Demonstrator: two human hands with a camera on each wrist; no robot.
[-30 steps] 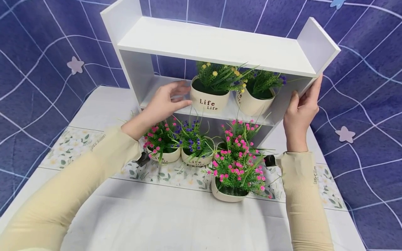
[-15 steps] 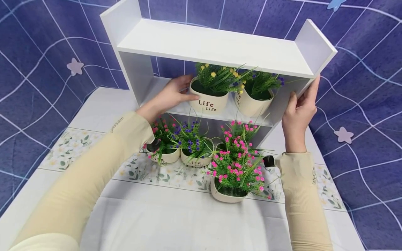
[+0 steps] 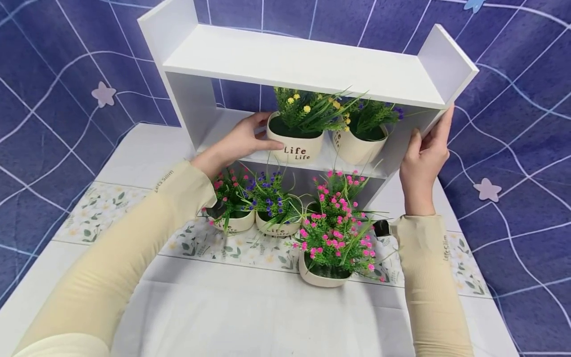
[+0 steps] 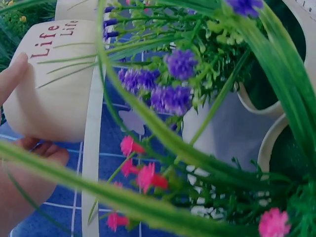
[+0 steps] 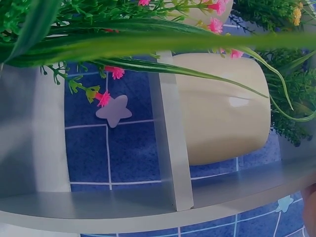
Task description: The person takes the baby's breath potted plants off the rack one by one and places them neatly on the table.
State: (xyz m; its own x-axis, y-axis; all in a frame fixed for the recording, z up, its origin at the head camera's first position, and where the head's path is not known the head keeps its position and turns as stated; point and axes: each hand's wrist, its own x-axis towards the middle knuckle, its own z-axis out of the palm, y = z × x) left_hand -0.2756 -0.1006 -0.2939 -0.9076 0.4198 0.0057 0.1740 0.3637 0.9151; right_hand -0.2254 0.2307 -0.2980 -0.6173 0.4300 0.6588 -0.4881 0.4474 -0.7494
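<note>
A white shelf unit point(image 3: 308, 59) stands on the table. On its middle board is a cream "Life" flowerpot point(image 3: 294, 144) with yellow flowers. My left hand point(image 3: 243, 138) grips this pot's left side, thumb on the front near the lettering and fingers behind. In the left wrist view the pot point(image 4: 54, 94) sits at upper left, the left hand point(image 4: 32, 185) round its edge. My right hand point(image 3: 426, 161) grips the unit's right side panel, thumb towards the front, fingers along the outside. Between the hands, a second cream pot point(image 3: 361, 148) with blue-purple flowers stands beside the first.
Below, a red-flowered pot point(image 3: 234, 224) and a blue-flowered pot point(image 3: 278, 228) stand at the lower level. Another pot point(image 3: 323, 278) with pink flowers stands further forward on the white cloth point(image 3: 232, 317), with more pink flowers behind it. Star-patterned blue fabric point(image 3: 53, 124) hangs around.
My left hand has moved right and closed round the yellow-flowered pot, its thumb now on the front. The pot's lettering has shifted slightly right. My right hand stays on the side panel.
</note>
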